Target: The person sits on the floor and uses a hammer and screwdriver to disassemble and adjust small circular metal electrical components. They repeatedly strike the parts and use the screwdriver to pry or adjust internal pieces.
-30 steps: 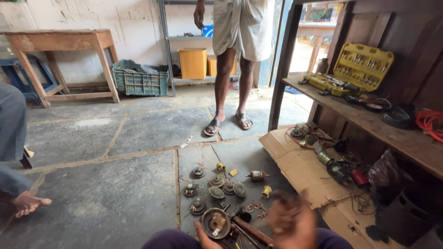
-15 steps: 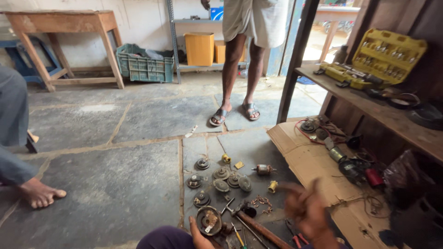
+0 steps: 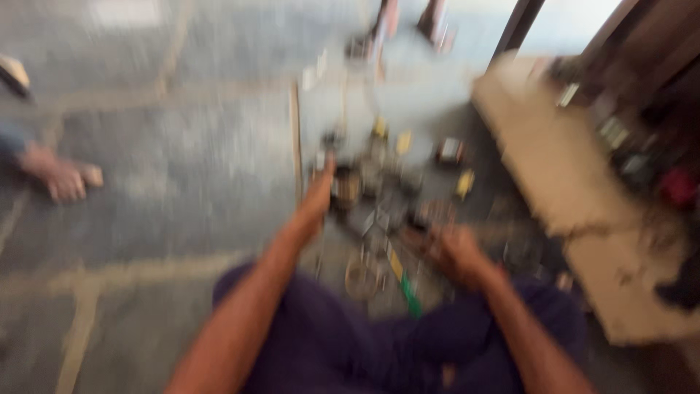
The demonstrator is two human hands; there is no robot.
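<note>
The view is badly blurred by motion. My left hand (image 3: 319, 191) stretches forward to a round metal part (image 3: 347, 188) on the floor and looks to be touching its left side. My right hand (image 3: 456, 255) is lower right, fingers curled near a dark brown handle-like piece (image 3: 413, 238); the blur hides whether it grips it. Several small metal and yellow parts (image 3: 397, 171) lie scattered beyond both hands. A metal ring (image 3: 359, 277) and a green-handled tool (image 3: 410, 295) lie between my knees.
I sit on a grey concrete floor (image 3: 182, 146) in purple trousers (image 3: 350, 343). Flattened cardboard (image 3: 554, 168) with dark tools lies to the right. Another person's bare foot (image 3: 64, 179) rests at the left. A standing person's feet (image 3: 408, 22) are at the top.
The camera has tipped sharply down and closer to the floor parts. My left arm has reached forward to the round part; my right hand has come in near the brown piece.
</note>
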